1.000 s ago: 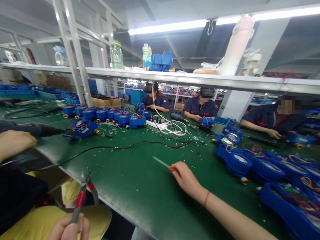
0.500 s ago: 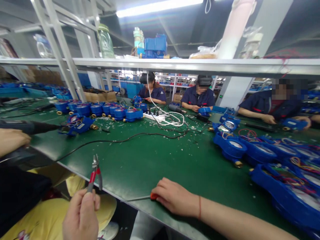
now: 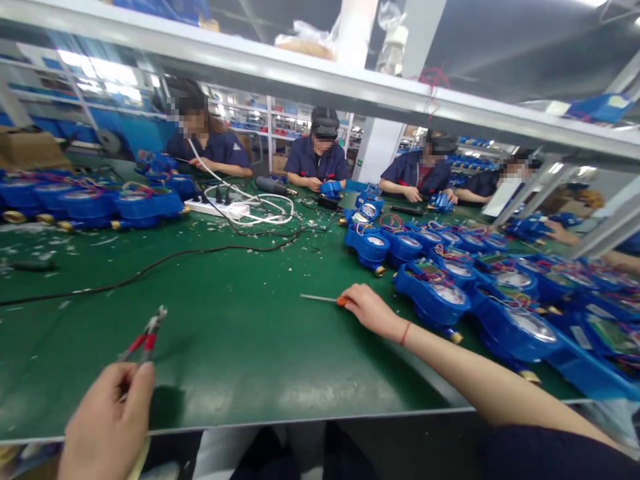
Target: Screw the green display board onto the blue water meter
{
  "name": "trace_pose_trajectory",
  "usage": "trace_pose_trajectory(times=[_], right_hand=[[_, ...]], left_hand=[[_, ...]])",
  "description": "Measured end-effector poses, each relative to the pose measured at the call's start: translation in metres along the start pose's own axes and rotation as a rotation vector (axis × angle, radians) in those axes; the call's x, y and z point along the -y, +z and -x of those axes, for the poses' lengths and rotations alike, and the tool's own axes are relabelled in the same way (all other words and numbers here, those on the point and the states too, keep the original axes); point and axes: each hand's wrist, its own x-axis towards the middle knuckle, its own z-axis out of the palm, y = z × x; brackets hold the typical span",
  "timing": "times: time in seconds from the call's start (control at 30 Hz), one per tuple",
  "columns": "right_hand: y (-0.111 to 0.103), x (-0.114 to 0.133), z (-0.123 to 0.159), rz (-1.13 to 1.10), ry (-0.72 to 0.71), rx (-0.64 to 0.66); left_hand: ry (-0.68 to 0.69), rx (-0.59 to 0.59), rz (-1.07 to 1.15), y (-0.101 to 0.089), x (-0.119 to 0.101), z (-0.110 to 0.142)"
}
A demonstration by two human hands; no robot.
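Observation:
My left hand (image 3: 107,427) is closed round the red handles of a pair of small pliers (image 3: 143,341), jaws pointing up and away, over the near edge of the green table (image 3: 250,347). My right hand (image 3: 369,309) rests on the table farther out, closed on the orange handle of a thin screwdriver (image 3: 323,299) whose shaft points left. Just right of that hand lies a row of blue water meters (image 3: 433,297) with coloured wires on top.
A black cable (image 3: 150,267) runs across the table from the left. A white power strip (image 3: 220,208) with white cords lies at the back, and more blue meters (image 3: 100,200) at the left. Several people in dark blue sit across the table. A metal shelf (image 3: 320,80) spans overhead.
The view has swung right. My right hand with the screwdriver has moved out from the near edge toward the meters. My left hand with the pliers now hangs over the table's edge.

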Motion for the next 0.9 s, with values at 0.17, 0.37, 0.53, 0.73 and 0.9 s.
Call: trace_pose_trajectory(times=[0.17, 0.37, 0.53, 0.73, 0.9], right_hand=[[-0.046, -0.002, 0.053, -0.139, -0.066, 0.246], [-0.033, -0.004, 0.08, -0.114, -0.018, 0.329], [-0.006, -0.038, 0.025, -0.027, 0.144, -0.052], [-0.033, -0.033, 0.054, -0.149, -0.035, 0.216], [-0.016, -0.04, 0.064, -0.161, 0.099, -0.063]], left_hand=[[0.125, 0.234, -0.235, -0.003, -0.041, 0.003], [0.136, 0.253, -0.375, -0.003, -0.048, 0.007], [0.173, 0.219, -0.37, 0.002, -0.038, 0.006], [0.18, 0.132, -0.365, 0.006, -0.03, 0.007], [0.542, -0.012, -0.343, 0.039, -0.053, 0.06]])
